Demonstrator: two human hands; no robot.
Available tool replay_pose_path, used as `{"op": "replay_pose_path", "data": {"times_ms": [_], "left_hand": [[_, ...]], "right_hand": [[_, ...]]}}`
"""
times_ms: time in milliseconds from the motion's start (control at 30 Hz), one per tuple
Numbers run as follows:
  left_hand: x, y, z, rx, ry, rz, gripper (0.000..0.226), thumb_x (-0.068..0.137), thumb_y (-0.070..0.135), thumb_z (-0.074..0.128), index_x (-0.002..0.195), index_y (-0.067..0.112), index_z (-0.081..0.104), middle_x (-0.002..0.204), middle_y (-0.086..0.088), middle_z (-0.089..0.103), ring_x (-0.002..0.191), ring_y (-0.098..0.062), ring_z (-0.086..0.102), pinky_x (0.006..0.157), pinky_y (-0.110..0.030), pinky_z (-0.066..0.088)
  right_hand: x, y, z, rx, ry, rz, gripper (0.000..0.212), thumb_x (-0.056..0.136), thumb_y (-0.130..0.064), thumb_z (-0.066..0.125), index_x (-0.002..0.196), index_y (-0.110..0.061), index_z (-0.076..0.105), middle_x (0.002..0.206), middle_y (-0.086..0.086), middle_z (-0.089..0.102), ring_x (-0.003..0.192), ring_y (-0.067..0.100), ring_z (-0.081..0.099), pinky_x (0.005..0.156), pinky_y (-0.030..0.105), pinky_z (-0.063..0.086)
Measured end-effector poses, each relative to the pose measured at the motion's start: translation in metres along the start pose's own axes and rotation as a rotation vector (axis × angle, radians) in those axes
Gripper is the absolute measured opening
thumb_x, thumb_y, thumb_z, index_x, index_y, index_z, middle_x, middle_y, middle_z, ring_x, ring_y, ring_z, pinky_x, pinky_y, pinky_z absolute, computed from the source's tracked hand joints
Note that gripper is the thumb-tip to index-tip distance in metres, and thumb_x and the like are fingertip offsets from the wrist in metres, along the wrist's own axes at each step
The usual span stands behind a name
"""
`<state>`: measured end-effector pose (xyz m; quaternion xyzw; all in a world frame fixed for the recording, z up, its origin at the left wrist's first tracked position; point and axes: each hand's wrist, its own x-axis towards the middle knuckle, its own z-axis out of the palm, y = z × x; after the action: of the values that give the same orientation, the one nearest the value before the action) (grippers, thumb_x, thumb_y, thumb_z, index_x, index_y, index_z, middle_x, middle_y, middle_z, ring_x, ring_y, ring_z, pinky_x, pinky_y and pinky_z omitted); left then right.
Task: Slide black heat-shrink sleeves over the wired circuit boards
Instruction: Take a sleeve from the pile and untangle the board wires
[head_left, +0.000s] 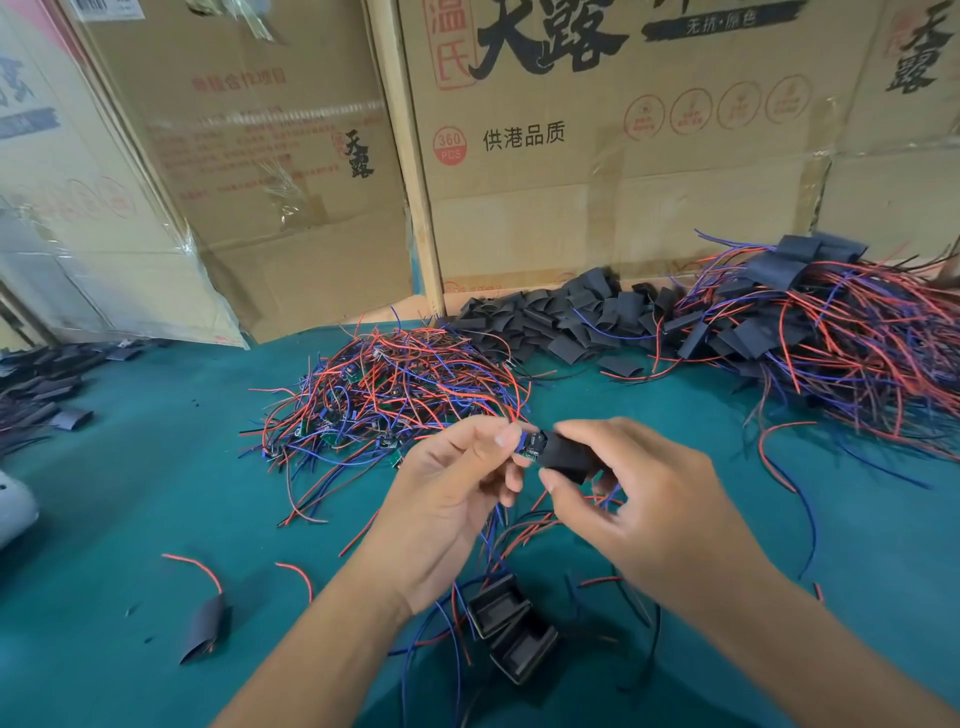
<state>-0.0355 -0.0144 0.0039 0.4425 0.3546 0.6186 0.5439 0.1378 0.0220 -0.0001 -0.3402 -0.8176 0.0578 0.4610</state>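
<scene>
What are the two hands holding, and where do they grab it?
The left hand pinches the small green circuit board at its exposed end. The right hand grips the black heat-shrink sleeve around its middle.

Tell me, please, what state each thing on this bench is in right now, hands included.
left hand: pinches the circuit board's end.
right hand: grips the black sleeve.
circuit board: partly inside the sleeve, one end showing.
black sleeve: partway over the board.
pile of bare wired boards: unsleeved, tangled.
pile of empty sleeves: loose, flattened.
pile of sleeved boards: sleeved, heaped at right.
lone sleeve: on the cloth, a red wire at its top.
</scene>
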Motion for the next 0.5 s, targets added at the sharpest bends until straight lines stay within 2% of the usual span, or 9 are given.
{"op": "replay_pose_path", "data": {"times_ms": [100, 267, 367, 500], "left_hand": [[0.0006, 0.0007, -0.0018, 0.010, 0.001, 0.008, 0.025, 0.080, 0.024, 0.073, 0.093, 0.004, 0.065, 0.076, -0.006, 0.058, 0.066, -0.014, 0.048, 0.062, -0.021, 0.042], [0.0016, -0.0017, -0.0042, 0.058, 0.006, -0.015, 0.012, 0.080, 0.020, 0.072, 0.084, 0.009, 0.067, 0.075, -0.006, 0.058, 0.064, -0.014, 0.048, 0.060, -0.021, 0.042], [0.0018, -0.0031, -0.0043, 0.040, -0.012, -0.047, 0.014, 0.077, 0.022, 0.075, 0.082, 0.011, 0.068, 0.074, -0.005, 0.058, 0.063, -0.013, 0.049, 0.059, -0.020, 0.043], [0.0018, -0.0044, -0.0066, 0.031, -0.007, -0.094, 0.013, 0.080, 0.018, 0.077, 0.081, 0.010, 0.066, 0.073, -0.005, 0.058, 0.063, -0.012, 0.052, 0.059, -0.020, 0.045]], "right_hand": [[0.0004, 0.0025, 0.0005, 0.022, -0.013, -0.020, 0.030, 0.079, -0.029, 0.070, 0.105, -0.014, 0.069, 0.080, -0.005, 0.064, 0.067, -0.001, 0.046, 0.062, 0.023, 0.045], [0.0017, 0.0063, -0.0006, 0.028, -0.017, -0.073, 0.030, 0.084, -0.031, 0.067, 0.107, -0.012, 0.068, 0.084, -0.003, 0.063, 0.067, 0.009, 0.052, 0.061, 0.028, 0.047], [0.0028, 0.0080, -0.0012, 0.034, -0.034, -0.110, 0.033, 0.088, -0.035, 0.060, 0.109, -0.011, 0.067, 0.088, -0.001, 0.063, 0.068, 0.016, 0.057, 0.060, 0.034, 0.051], [0.0030, 0.0100, 0.0001, -0.005, -0.019, -0.153, 0.033, 0.084, -0.027, 0.070, 0.111, -0.009, 0.070, 0.093, 0.001, 0.065, 0.074, 0.017, 0.062, 0.063, 0.033, 0.051]]}}
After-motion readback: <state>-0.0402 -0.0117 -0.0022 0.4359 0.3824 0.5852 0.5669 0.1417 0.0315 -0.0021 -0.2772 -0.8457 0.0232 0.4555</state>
